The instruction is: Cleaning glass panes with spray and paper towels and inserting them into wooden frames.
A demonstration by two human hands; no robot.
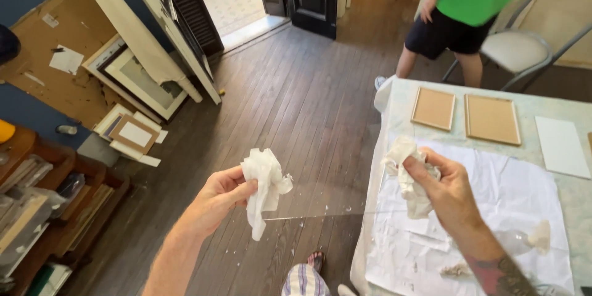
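Evidently, step: a clear glass pane (320,200) was held up for wiping.
Left hand (219,197): gripped a crumpled white paper towel (264,188) on the pane's edge.
Right hand (447,191): clutched a second wad (410,179).
Next, probably: steady edge support, gentle rubbing.

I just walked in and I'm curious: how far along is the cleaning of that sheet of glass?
It looks mid-way. In hand: the left hand and right hand each grip a crumpled paper towel, holding the clear glass pane between them over the floor. Specks show on the glass, so wiping seems unfinished. On the table, two frame backing boards and a white mat lie unassembled.
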